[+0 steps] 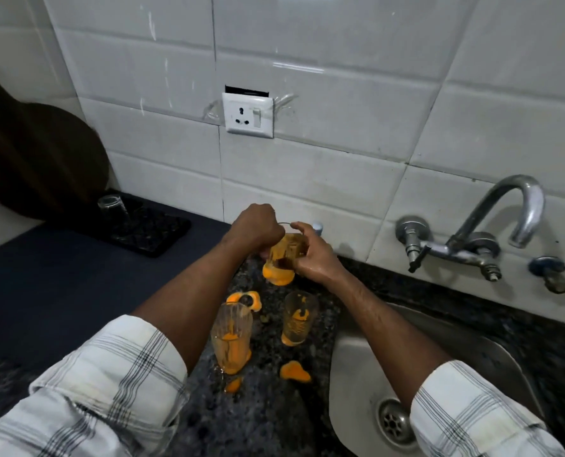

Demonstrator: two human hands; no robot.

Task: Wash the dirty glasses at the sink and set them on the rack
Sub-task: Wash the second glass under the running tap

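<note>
Both hands are on one tumbler! The right hand (pixel 311 255) wraps its fingers round the held glass (pixel 286 250), and the left hand (pixel 256 230) is clenched against its other side, gripping it too. The glass is tilted and smeared orange, with its base down at an orange puddle (pixel 278 275) on the speckled counter (pixel 268 417); I cannot tell whether it touches.

Two more dirty ones stand nearer the camera: the near glass (pixel 231 338) just beside the left forearm, and the second glass (pixel 299 319) between the arms. More spills (pixel 294 371) lie around their bases.

The sink (pixel 357 357) sits to the right under the right forearm, with the tap (pixel 505 219) on the tiled wall beyond. Far left, the black rack (pixel 149 229) carries one upturned clean glass (pixel 113 209), with a dark board (pixel 40 159) leaning behind it. A socket (pixel 248 115) sits on the wall above the hands.
</note>
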